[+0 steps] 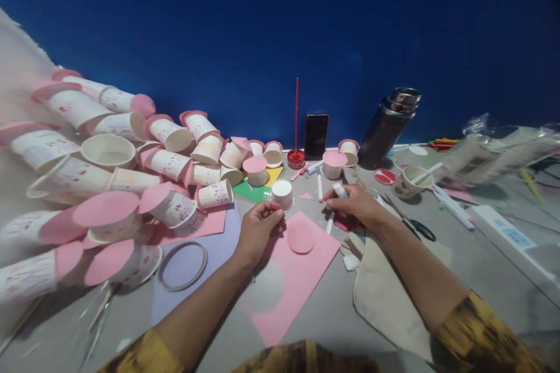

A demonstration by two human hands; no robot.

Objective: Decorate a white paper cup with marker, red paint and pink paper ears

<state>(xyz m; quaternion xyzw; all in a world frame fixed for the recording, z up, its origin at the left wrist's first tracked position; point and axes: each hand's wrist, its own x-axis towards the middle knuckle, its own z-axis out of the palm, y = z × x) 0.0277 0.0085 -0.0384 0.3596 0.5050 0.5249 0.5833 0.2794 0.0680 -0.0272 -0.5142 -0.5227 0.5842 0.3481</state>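
Observation:
A small white paper cup (282, 191) stands bottom up in the middle of the table. My left hand (259, 230) is closed at its near left edge, fingertips pinched on the rim. To the right, my right hand (356, 207) grips a short white and blue glue stick (340, 190), its lower part hidden by the fingers. Between my forearms lies a pink paper sheet (291, 297) with a round hole cut in it. On the sheet's upper part rests a pink paper circle (300, 235).
Many decorated paper cups with pink discs (107, 210) crowd the left side. A grey ring (182, 287) lies on purple paper (221, 245). Behind stand a phone (316, 137) and a dark flask (387, 131). Scissors (420, 229), a beige cloth (380, 285) and wrapped cups (492, 154) are right.

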